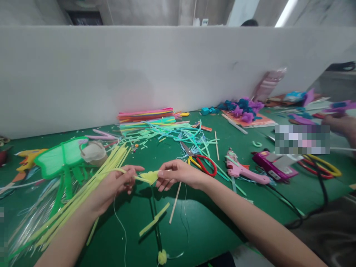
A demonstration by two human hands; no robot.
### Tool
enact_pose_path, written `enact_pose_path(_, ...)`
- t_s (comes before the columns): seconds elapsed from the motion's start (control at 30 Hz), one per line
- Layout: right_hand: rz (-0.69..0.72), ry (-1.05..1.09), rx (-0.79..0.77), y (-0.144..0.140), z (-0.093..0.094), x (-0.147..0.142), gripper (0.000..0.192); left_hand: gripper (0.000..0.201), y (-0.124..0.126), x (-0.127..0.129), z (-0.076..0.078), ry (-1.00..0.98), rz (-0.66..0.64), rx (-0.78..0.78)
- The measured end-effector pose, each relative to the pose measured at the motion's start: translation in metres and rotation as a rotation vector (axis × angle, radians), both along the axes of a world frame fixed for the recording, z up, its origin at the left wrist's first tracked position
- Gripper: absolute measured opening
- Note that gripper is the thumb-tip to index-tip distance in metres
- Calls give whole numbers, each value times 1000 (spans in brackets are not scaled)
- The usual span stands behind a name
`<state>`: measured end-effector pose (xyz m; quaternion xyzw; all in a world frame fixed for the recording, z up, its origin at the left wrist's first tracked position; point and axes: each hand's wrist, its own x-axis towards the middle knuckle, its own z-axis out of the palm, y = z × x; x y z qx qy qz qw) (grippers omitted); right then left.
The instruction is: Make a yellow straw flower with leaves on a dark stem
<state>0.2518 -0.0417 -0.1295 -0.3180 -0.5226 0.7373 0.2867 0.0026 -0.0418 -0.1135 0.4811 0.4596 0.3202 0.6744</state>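
Table [194, 230]: green, and it bore all our craft clutter, with a white partition [139, 74] behind it.
Strip bundle [83, 193]: long yellow strips lay slantwise under our left forearm, beside a green butterfly shape [59, 155].
Coloured stack [146, 116]: flat strips piled at the far edge, with loose green and blue offcuts spilling out in front.
Tools: red-handled scissors [201, 163] lay just beyond our right hand; a pink glue gun [240, 170] lay to their right, well apart from us.
Left hand [116, 183]: we pinched one end of a yellow strip [130, 175] between thumb and fingers.
Right hand [178, 173]: we gripped the yellow piece [150, 176] at its other end, fingers closed on it.
Yellow piece: held above the table between both hands, near the middle of our view.
Step in hand: we judged that we were winding or folding the strip onto the piece.
Next move: it would call for a steady pinch and even tension, so that the soft strip neither slipped nor tore.
Pompom [162, 256]: a small yellow ball lay at the near edge.
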Motion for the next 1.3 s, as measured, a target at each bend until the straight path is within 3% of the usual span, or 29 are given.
enact_pose_path(0.27, 25, -174, 4, 5, 1, -7, 42, 33, 2, 7, 20, 182, -60, -93)
enact_pose_path(0.43, 32, -188, 19, 8, 0, -12, 42, 30, 6, 15, 25, 392, -222, -30)
enact_pose_path(0.57, 4, -173, 29, 6, 1, -11, 40, 21, 9, 20, 24, 397, -308, 4)
enact_pose_path(0.87, -10, -159, 25, -1, 7, -13, 37, 23, 4, 20, 26, 380, -282, 70)
enact_pose_path(1.07, -25, -160, 38, -2, 15, -9, 36, 25, 5, 22, 24, 310, -192, 55)
enact_pose_path(1.3, -16, -182, 76, 0, 16, -6, 35, 22, 3, 22, 25, 256, -177, 33)
